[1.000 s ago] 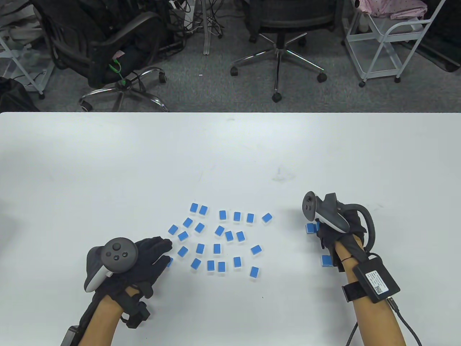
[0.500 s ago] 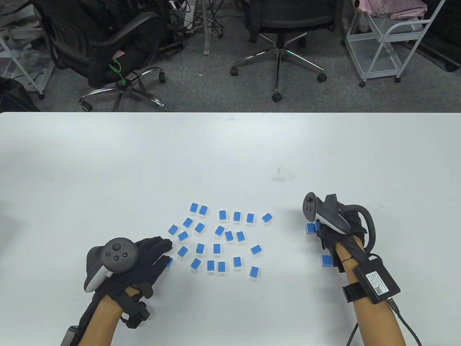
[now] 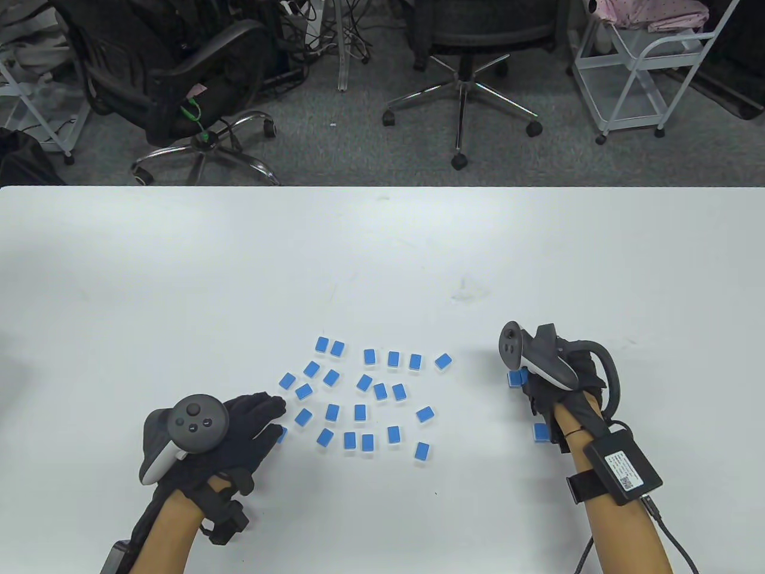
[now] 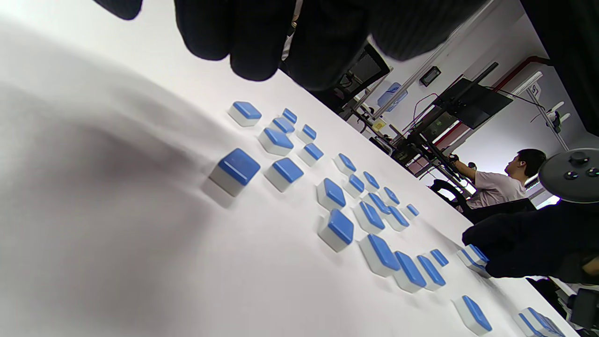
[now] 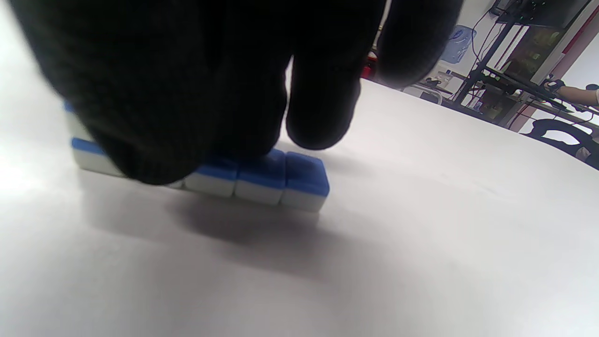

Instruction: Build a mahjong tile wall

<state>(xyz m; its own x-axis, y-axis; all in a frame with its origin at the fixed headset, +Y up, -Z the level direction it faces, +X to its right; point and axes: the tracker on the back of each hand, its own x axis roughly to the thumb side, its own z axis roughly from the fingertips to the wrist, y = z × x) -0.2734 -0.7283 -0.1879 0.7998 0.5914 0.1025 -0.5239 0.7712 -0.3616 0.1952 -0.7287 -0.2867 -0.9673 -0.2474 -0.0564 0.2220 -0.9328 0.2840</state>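
Squaring up a short row of blue-backed, white-bodied mahjong tiles (image 5: pixel 262 178) appears to be the step in hand: the right hand (image 3: pixel 559 382), at the lower right of the table view, sits over that row, its black-gloved fingers (image 5: pixel 323 107) resting on or just above the tile tops in the right wrist view. Whether it grips any tile cannot be told. The left hand (image 3: pixel 239 430), lower left, lies flat with fingers spread, touching the near edge of the scattered loose blue tiles (image 3: pixel 364 400) at bottom centre of the white table (image 3: pixel 239 269). The wall looks barely begun. Next, I judge, a loose tile must be brought across and butted flush against the row's end without knocking it askew.
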